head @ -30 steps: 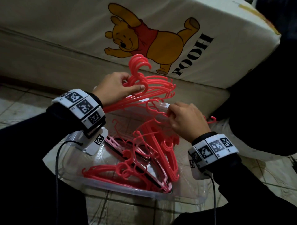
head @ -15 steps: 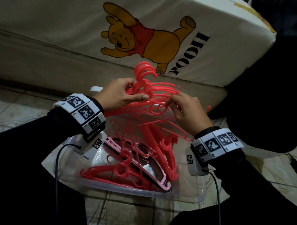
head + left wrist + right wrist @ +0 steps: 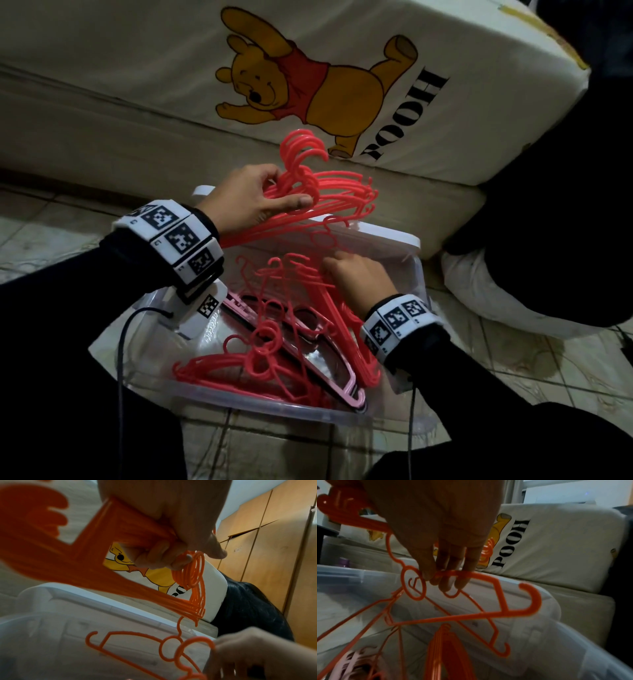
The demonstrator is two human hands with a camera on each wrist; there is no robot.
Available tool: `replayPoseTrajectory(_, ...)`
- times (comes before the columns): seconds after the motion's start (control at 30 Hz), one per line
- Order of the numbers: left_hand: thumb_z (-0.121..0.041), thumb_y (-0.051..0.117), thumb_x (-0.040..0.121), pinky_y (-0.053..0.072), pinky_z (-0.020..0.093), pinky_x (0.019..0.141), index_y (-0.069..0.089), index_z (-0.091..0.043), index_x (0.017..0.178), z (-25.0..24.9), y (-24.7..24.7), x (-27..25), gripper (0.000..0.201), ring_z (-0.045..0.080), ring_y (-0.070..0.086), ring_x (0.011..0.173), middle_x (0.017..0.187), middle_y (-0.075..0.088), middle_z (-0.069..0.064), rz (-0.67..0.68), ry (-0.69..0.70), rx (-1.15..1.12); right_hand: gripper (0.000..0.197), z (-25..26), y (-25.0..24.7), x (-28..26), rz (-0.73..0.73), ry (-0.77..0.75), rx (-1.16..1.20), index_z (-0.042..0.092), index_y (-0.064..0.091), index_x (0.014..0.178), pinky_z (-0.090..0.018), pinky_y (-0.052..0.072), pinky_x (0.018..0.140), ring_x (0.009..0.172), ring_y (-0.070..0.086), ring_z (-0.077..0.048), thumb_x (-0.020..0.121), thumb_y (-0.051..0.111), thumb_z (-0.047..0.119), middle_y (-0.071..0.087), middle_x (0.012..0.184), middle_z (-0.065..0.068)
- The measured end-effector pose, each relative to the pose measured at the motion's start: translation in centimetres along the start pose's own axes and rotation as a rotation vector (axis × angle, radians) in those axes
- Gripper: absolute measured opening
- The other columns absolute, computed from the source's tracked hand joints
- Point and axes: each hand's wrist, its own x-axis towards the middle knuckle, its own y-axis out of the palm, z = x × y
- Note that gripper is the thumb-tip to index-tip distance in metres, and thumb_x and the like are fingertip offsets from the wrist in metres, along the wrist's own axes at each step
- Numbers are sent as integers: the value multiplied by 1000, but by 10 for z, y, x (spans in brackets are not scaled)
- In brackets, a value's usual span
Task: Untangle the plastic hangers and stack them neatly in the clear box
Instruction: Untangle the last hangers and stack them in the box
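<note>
My left hand [image 3: 253, 198] grips a neat bundle of red plastic hangers [image 3: 329, 195] by their necks, held above the far rim of the clear box [image 3: 419, 291]; the left wrist view shows my fingers [image 3: 164, 555] curled round the bundle [image 3: 192, 572]. My right hand [image 3: 356, 277] is lower, inside the box, pinching a single red hanger [image 3: 471, 599] near its neck with my fingertips [image 3: 447, 580]. More tangled red hangers [image 3: 260, 363] lie in the box, some leaning upright beside my right wrist.
A pink and black flat item [image 3: 308, 329] lies on the box floor under the hangers. A mattress with a bear print [image 3: 308, 85] stands just behind the box. A dark bundle [image 3: 548, 222] sits to the right. Tiled floor [image 3: 534, 370] surrounds the box.
My right hand dropped from the held bundle down into the box and took hold of a single hanger. The left hand kept its grip on the bundle, hardly moving.
</note>
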Motion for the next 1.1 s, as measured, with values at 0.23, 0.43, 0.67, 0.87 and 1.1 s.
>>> replayPoseTrajectory(0.23, -67, 63, 62, 44, 35, 67, 60, -23, 79, 2, -2, 2, 47, 14, 56, 67, 77, 65, 3, -37, -2, -12, 23, 15, -2, 11, -93, -13, -20, 20, 52, 115, -35, 40, 62, 92, 62, -30, 92, 48, 17, 56, 105, -4)
replayPoseTrajectory(0.43, -69, 61, 63, 46, 34, 66, 62, -19, 83, 4, -4, 2, 54, 14, 59, 67, 80, 69, 7, -57, 7, -7, 25, 13, -16, 13, -167, 3, -77, 18, 51, 115, -33, 34, 59, 95, 62, -29, 90, 51, 19, 58, 108, -5)
replayPoseTrajectory(0.67, -68, 60, 65, 38, 23, 59, 59, -27, 77, 7, -8, 5, 43, -1, 51, 59, 69, 60, -10, -68, -6, 30, 22, -16, -48, -3, -305, 68, -40, 20, 56, 104, -31, 29, 55, 89, 62, -29, 85, 56, 32, 62, 99, -4)
replayPoseTrajectory(0.87, -70, 59, 66, 41, 29, 64, 62, -18, 84, 5, -9, 6, 55, 10, 54, 65, 75, 64, 0, -81, 28, 10, 11, -27, -77, -20, -465, 84, 150, 15, 62, 97, -34, 43, 61, 93, 55, -27, 89, 56, 20, 55, 98, -6)
replayPoseTrajectory(1.1, -95, 30, 57, 40, 30, 60, 59, -15, 84, -4, 4, 0, 89, 14, 54, 62, 68, 59, -2, 51, 66, 21, 12, -9, -78, -17, -496, 38, 152, 17, 66, 97, -31, 31, 79, 98, 51, -23, 90, 58, 20, 61, 100, -3)
